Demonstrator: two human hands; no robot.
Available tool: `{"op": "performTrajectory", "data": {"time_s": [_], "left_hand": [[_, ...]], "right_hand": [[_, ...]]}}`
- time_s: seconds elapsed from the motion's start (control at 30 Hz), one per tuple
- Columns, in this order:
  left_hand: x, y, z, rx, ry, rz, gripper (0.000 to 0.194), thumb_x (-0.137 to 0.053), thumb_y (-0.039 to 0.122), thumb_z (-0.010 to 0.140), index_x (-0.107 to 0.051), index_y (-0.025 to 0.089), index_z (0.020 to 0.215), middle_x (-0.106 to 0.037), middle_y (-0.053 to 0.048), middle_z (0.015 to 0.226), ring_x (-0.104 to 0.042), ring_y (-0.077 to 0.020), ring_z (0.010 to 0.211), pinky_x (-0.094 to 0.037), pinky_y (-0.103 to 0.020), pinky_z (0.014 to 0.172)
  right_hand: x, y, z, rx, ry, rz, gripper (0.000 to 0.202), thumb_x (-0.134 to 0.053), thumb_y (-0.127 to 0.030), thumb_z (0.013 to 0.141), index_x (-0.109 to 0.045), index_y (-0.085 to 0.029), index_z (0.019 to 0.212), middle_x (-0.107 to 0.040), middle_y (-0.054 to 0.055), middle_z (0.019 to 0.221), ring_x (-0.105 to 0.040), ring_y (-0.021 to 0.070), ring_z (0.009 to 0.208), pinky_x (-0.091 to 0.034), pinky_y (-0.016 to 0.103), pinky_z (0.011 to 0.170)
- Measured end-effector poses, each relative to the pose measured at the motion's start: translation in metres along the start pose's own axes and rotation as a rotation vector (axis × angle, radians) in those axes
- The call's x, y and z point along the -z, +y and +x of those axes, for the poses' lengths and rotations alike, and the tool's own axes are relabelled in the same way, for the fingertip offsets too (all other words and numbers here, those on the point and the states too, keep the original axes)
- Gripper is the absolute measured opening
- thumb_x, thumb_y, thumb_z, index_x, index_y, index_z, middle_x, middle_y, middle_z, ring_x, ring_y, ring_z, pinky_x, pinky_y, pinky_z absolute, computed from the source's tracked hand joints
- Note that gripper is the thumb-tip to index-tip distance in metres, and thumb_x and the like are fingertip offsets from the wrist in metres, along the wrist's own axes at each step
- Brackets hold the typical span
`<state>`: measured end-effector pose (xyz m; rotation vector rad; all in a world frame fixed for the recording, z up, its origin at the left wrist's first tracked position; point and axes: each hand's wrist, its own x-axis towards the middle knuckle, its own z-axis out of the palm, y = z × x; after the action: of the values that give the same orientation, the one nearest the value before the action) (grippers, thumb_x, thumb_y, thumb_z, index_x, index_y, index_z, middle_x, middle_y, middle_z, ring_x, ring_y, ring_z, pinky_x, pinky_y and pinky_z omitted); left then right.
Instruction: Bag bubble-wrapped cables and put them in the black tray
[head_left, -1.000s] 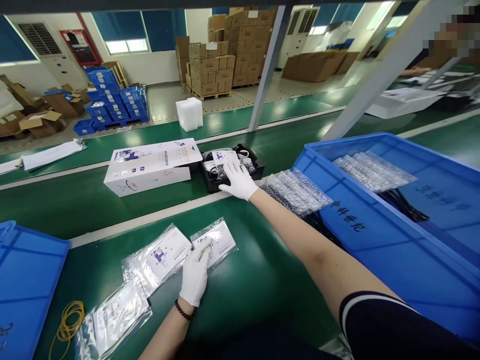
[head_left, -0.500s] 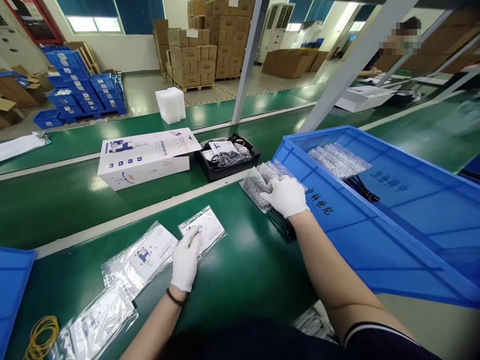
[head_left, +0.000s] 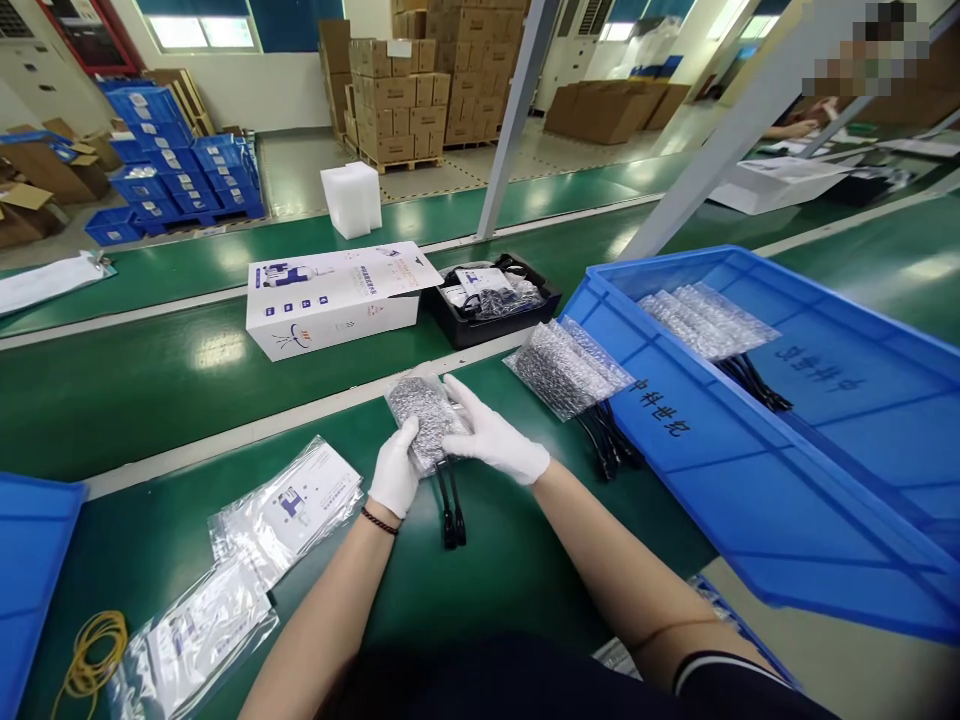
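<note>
Between my gloved hands is a bubble-wrap pouch with two black cables hanging from its lower end. My left hand is closed on its left edge. My right hand grips the right side, thumb and fingers around the edge. A sliver of clear plastic shows at the pouch's rim; whatever lies beneath is hidden. Left of my left hand lie bagged leaflets, with more bagged leaflets nearer me. To the right, several bubble-wrap pouches with black cables lie against the blue crate.
The large blue crate holds more pouches. Beyond the ledge stand a printed white box and a packed black tray. Yellow rubber bands lie near a left-hand blue crate. A grey post rises behind; a person works far right.
My right hand has come left from the pouches by the crate with one pouch. It now meets my left hand, where a bagged leaflet lay, now mostly out of sight.
</note>
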<state>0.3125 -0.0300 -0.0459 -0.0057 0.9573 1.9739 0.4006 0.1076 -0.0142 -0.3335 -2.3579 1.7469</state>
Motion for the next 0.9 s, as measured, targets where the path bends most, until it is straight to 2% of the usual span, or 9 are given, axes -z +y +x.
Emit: {"op": "performTrajectory", "data": {"time_s": [0.07, 0.17, 0.27, 0.33, 0.43, 0.63, 0.7, 0.77, 0.9], "left_hand": [[0.004, 0.006, -0.002, 0.017, 0.020, -0.030, 0.046, -0.069, 0.038, 0.082, -0.062, 0.015, 0.121, -0.063, -0.012, 0.126, -0.060, -0.0280, 0.114, -0.050, -0.043, 0.098], [0.005, 0.009, -0.005, 0.014, 0.016, -0.009, 0.046, -0.068, 0.039, 0.083, -0.062, 0.014, 0.120, -0.063, -0.013, 0.125, -0.061, -0.0284, 0.113, -0.051, -0.043, 0.098], [0.005, 0.005, -0.005, -0.007, -0.037, 0.034, 0.047, -0.068, 0.041, 0.082, -0.062, 0.012, 0.119, -0.064, -0.014, 0.123, -0.061, -0.0288, 0.113, -0.049, -0.044, 0.099], [0.007, 0.000, -0.003, -0.050, -0.052, 0.076, 0.047, -0.069, 0.041, 0.082, -0.063, 0.011, 0.117, -0.064, -0.014, 0.121, -0.060, -0.0287, 0.114, -0.045, -0.045, 0.102], [0.013, -0.007, 0.000, -0.111, -0.017, 0.169, 0.045, -0.070, 0.041, 0.080, -0.065, 0.011, 0.113, -0.066, -0.014, 0.118, -0.060, -0.0285, 0.113, -0.042, -0.045, 0.105], [0.016, -0.010, 0.001, -0.113, 0.018, 0.247, 0.047, -0.073, 0.045, 0.076, -0.066, 0.013, 0.111, -0.068, -0.013, 0.115, -0.062, -0.0286, 0.110, -0.045, -0.042, 0.101], [0.014, -0.009, 0.001, -0.126, 0.012, 0.247, 0.048, -0.073, 0.045, 0.076, -0.066, 0.013, 0.111, -0.067, -0.012, 0.116, -0.061, -0.0285, 0.112, -0.045, -0.041, 0.101], [0.014, -0.009, 0.001, -0.134, 0.018, 0.234, 0.050, -0.073, 0.045, 0.076, -0.065, 0.013, 0.112, -0.067, -0.013, 0.117, -0.060, -0.0282, 0.113, -0.045, -0.041, 0.101], [0.017, -0.010, 0.002, -0.106, 0.020, 0.208, 0.048, -0.074, 0.043, 0.076, -0.065, 0.012, 0.111, -0.066, -0.013, 0.118, -0.060, -0.0274, 0.113, -0.044, -0.040, 0.101]], "right_hand": [[0.004, 0.001, -0.001, 0.091, -0.183, -0.054, 0.090, -0.078, -0.039, 0.072, -0.032, -0.027, 0.149, -0.014, 0.007, 0.156, -0.028, 0.0309, 0.137, -0.037, 0.043, 0.106], [0.009, 0.004, -0.002, 0.128, -0.253, -0.066, 0.064, -0.072, -0.038, 0.078, -0.050, -0.027, 0.137, -0.010, 0.002, 0.157, -0.018, 0.0299, 0.141, -0.034, 0.043, 0.109], [0.005, 0.011, -0.002, 0.071, -0.102, 0.033, 0.027, -0.062, -0.037, 0.086, -0.064, -0.024, 0.109, -0.025, 0.002, 0.153, -0.038, 0.0277, 0.133, -0.045, 0.040, 0.098], [-0.001, 0.017, 0.000, 0.031, -0.005, 0.061, 0.016, -0.061, -0.037, 0.087, -0.063, -0.023, 0.095, -0.034, 0.003, 0.149, -0.052, 0.0269, 0.120, -0.051, 0.039, 0.089], [-0.007, 0.020, 0.002, -0.013, 0.068, 0.064, 0.017, -0.063, -0.037, 0.085, -0.060, -0.021, 0.084, -0.042, 0.005, 0.144, -0.059, 0.0271, 0.108, -0.053, 0.038, 0.080], [-0.012, 0.020, -0.003, -0.038, 0.152, 0.025, 0.019, -0.065, -0.037, 0.081, -0.057, -0.021, 0.078, -0.050, 0.008, 0.135, -0.054, 0.0297, 0.115, -0.052, 0.041, 0.082], [-0.009, 0.023, -0.003, -0.002, 0.091, 0.039, 0.023, -0.067, -0.041, 0.082, -0.058, -0.021, 0.085, -0.049, 0.009, 0.136, -0.056, 0.0292, 0.112, -0.053, 0.040, 0.080], [0.003, 0.027, 0.004, 0.057, 0.094, -0.002, 0.033, -0.060, -0.048, 0.088, -0.057, -0.022, 0.109, -0.048, 0.010, 0.138, -0.057, 0.0267, 0.112, -0.053, 0.039, 0.082], [0.063, 0.035, 0.057, 0.011, 0.489, -0.456, 0.048, -0.027, -0.048, 0.103, -0.034, -0.025, 0.145, -0.040, 0.012, 0.143, -0.045, 0.0243, 0.127, -0.048, 0.042, 0.093]]}}
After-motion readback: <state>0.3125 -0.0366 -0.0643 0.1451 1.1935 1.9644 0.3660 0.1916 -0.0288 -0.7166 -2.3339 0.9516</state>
